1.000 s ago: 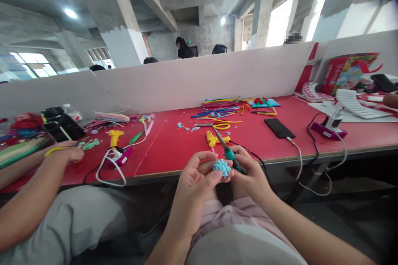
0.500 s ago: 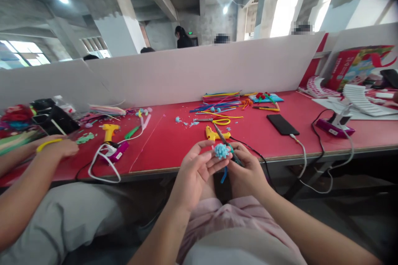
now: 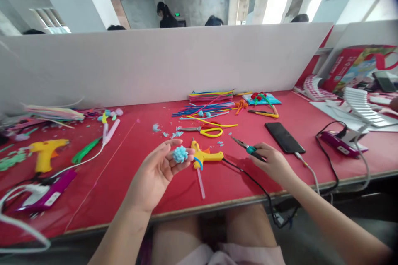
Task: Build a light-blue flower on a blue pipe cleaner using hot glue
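Note:
My left hand (image 3: 157, 172) is raised palm-up over the red table (image 3: 130, 186), its fingertips pinching a small light-blue fuzzy ball (image 3: 180, 154). My right hand (image 3: 273, 163) rests on the table to the right, closed round the teal handles of a pair of needle-nose pliers (image 3: 245, 146) whose tips point left and away. A yellow glue gun (image 3: 205, 156) with a clear glue stick lies between the two hands. Yellow-handled scissors (image 3: 207, 131) lie just beyond it.
Coloured pipe cleaners (image 3: 211, 103) are piled by the white divider (image 3: 161, 62). A black phone (image 3: 284, 137) on a cable lies right of my right hand, a purple power strip (image 3: 337, 140) beyond. Another yellow glue gun (image 3: 45, 153) and a second purple strip (image 3: 46, 194) sit left.
My hands have separated and moved from my lap over the table: the left lifted the blue ball forward, the right carried the pliers to the right onto the table. The camera tilted down and left.

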A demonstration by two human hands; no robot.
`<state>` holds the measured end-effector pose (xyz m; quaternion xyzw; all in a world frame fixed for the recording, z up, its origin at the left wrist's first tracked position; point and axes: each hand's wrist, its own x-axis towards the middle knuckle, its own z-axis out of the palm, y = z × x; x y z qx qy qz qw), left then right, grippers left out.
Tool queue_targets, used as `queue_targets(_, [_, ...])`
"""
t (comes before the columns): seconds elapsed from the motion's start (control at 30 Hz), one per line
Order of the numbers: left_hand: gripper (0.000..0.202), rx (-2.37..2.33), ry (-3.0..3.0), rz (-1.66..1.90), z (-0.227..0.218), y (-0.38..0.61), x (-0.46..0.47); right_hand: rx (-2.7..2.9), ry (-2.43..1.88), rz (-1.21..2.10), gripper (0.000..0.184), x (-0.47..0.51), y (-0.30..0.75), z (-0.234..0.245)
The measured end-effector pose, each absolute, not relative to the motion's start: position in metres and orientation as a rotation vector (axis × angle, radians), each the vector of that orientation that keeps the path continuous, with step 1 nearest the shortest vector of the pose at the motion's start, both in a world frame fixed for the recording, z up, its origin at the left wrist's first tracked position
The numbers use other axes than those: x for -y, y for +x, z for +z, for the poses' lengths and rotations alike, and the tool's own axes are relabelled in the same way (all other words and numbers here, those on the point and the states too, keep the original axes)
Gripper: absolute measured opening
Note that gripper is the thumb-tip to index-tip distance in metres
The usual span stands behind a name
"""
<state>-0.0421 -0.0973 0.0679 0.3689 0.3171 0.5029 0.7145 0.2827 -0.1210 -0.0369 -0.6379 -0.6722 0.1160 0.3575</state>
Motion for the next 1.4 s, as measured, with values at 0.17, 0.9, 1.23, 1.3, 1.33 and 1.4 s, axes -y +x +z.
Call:
queue_targets(0.17, [0.020,-0.750,0.744,1.135,0.072,-0.039,0.060,2.033,-1.629,0.175,0.022,0.083,0.297,-0.041])
queue_targets(0.9, [0.024,-0.629,0.931,1.222,0.128,0.008,-0.058,2.421,-1.476,0.255,0.029,0.060,0.184,-0.011])
queue_targets(1.23, [0.025,-0.675,0.843,1.015,0.107,0.009,-0.049,1.842,-1.449,0.424,0.013,0.016,0.195,0.049])
queue_targets(1.3, [0.026,-0.672,0.851,0.978,0.105,0.013,-0.043,1.704,-1.364,0.559,0.016,0.007,0.193,0.064])
queue_targets(1.33, [0.028,-0.667,0.867,0.950,0.105,0.015,-0.039,1.695,-1.311,0.650,0.015,0.003,0.191,0.067])
queue_targets(1.4, [0.026,-0.661,0.920,0.917,0.103,0.019,-0.032,1.687,-1.219,0.760,0.007,-0.002,0.184,0.066])
